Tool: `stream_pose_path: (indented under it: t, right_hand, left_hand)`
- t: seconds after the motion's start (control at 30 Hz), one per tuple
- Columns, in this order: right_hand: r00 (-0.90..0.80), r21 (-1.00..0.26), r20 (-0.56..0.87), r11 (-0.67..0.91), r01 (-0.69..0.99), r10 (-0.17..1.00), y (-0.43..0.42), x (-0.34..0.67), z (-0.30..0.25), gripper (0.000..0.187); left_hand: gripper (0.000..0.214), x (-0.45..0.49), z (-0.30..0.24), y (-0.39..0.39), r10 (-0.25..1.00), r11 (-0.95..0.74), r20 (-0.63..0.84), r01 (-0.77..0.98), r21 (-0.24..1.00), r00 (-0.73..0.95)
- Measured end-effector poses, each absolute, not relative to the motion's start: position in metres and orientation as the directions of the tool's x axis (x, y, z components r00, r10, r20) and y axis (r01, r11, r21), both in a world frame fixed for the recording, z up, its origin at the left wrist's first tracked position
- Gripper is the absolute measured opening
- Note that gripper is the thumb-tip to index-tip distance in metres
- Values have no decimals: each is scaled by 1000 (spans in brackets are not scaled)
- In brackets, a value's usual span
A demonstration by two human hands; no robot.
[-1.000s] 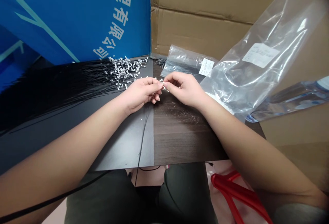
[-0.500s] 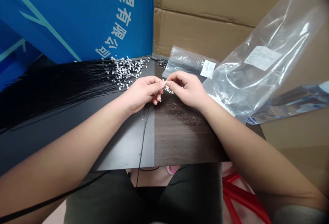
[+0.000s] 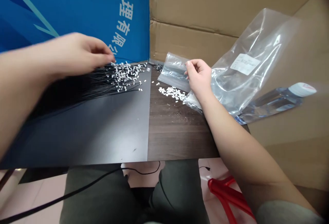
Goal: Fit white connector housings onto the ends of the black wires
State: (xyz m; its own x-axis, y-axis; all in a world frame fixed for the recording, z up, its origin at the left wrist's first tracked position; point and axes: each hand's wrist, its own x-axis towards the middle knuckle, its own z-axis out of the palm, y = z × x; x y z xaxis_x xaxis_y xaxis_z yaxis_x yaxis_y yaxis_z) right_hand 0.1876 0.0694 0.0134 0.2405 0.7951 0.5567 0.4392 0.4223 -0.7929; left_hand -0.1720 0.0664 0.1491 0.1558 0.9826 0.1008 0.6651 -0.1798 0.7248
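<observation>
Black wires [image 3: 77,86], white-tipped, fanned across a dark mat [image 3: 102,131]; loose white housings [image 3: 172,93] heaped on the wood tabletop [image 3: 174,134].
The left hand [image 3: 77,54] is held over the tipped ends, fingertips [image 3: 111,58] pinched narrow, a caught wire not discernible; the right hand [image 3: 199,78] is curled at the small clear bag [image 3: 171,71] beside the heap, grip not discernible. One strand is judged best drawn out by its tip, neighbours left undisturbed.

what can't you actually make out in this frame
Head view only:
- left hand: motion blur, so it is unclear whether its fingertips pinch a wire.
- right hand: curled fingers hide whether it grips the small bag.
- large bag label: the print is too small to read.
- black wires: left ends hidden behind the left hand and its arm.
</observation>
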Motion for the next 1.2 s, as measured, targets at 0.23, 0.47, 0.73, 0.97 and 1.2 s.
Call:
stream_pose_path:
  t: [0.23, 0.47, 0.73, 0.97, 1.2]
  right_hand:
    - [341, -840, 466, 287, 460, 816, 69, 190, 14, 14]
    - [135, -729, 484, 313, 609, 864, 52, 176, 13, 19]
    - [-55, -535, 335, 238, 811, 941, 55, 151, 26, 20]
    - [-165, 20, 41, 165, 986, 985, 150, 93, 59, 29]
    - [-65, 75, 24, 63, 995, 998, 185, 68, 51, 30]
  left_hand:
    - [19, -202, 141, 84, 909, -203, 391, 972, 118, 143]
    - [30, -22, 45, -32, 376, -869, 164, 287, 403, 912]
    - [34, 14, -2, -51, 196, -896, 257, 66, 439, 946]
    - [35, 13, -2, -48, 240, -842, 209, 96, 530, 948]
    - [39, 13, -3, -46, 217, -823, 165, 89, 561, 962]
